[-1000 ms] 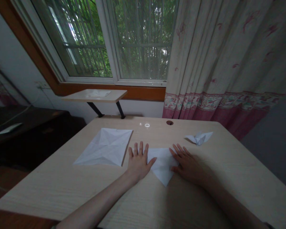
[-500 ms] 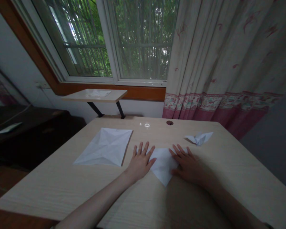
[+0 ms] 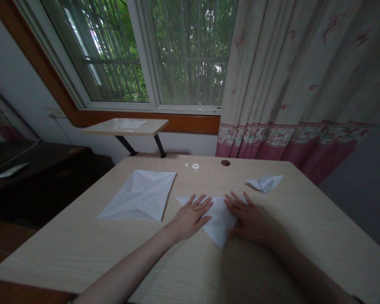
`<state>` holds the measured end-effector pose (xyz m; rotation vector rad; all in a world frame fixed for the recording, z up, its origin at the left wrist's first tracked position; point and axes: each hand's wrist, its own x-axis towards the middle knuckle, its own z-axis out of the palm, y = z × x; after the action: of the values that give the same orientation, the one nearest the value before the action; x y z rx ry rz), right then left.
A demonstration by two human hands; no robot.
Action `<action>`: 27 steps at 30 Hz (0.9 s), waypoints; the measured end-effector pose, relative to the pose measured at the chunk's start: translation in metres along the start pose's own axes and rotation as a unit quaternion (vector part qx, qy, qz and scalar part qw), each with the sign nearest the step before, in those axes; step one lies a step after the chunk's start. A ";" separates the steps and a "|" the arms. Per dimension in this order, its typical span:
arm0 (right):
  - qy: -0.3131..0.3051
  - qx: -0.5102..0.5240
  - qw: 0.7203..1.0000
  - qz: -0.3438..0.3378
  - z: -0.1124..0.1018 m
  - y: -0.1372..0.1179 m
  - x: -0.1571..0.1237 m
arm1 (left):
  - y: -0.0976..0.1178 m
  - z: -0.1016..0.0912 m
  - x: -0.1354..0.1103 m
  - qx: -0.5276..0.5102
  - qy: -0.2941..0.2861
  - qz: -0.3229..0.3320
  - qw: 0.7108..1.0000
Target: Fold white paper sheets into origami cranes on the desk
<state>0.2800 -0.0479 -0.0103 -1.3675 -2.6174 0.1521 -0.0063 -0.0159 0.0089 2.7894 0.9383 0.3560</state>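
A white sheet of paper folded into a triangle (image 3: 220,226) lies on the desk, one corner pointing toward me. Flat on its left part rests my left hand (image 3: 193,216), fingers stretched out and open. My right hand (image 3: 248,219) lies over the right part, its fingers also spread and pressing down on the paper. Both hands cover portions of the triangle's sides. To the left is a creased, unfolded square of white paper (image 3: 142,196). Beyond my right hand sits a folded paper crane (image 3: 264,184).
The pale wooden desk (image 3: 91,249) has a round cable hole (image 3: 225,163) near its back edge. A small raised shelf (image 3: 98,128) at the back left bears white paper (image 3: 131,123). A window and a curtain (image 3: 272,105) are behind. A dark table (image 3: 50,164) stands left.
My left hand has slid slightly right and inward across the folded paper, uncovering its left corner. My right hand has barely moved.
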 end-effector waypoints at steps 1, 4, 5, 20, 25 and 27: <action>-0.004 0.005 1.000 0.001 -0.001 0.000 0.000 | 0.000 0.000 0.000 0.002 0.002 0.001 1.000; -0.025 0.012 1.000 0.010 -0.004 -0.002 0.001 | 0.000 0.000 -0.001 0.008 0.002 0.005 1.000; -0.032 0.012 0.999 0.012 -0.005 -0.002 0.001 | -0.001 0.000 -0.001 0.008 0.000 0.008 1.000; -0.027 0.028 0.999 0.026 -0.007 -0.001 0.000 | -0.002 -0.011 -0.001 -0.044 -0.009 0.039 0.998; -0.018 0.029 0.999 0.018 -0.005 0.001 0.000 | -0.005 -0.012 0.000 -0.061 0.013 0.045 0.997; -0.012 0.030 0.999 0.011 -0.003 0.003 -0.001 | -0.005 -0.013 0.000 -0.067 0.034 0.058 0.996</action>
<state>0.2833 -0.0468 -0.0075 -1.3844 -2.5947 0.2495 -0.0126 -0.0101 0.0202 2.7304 0.7395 0.5124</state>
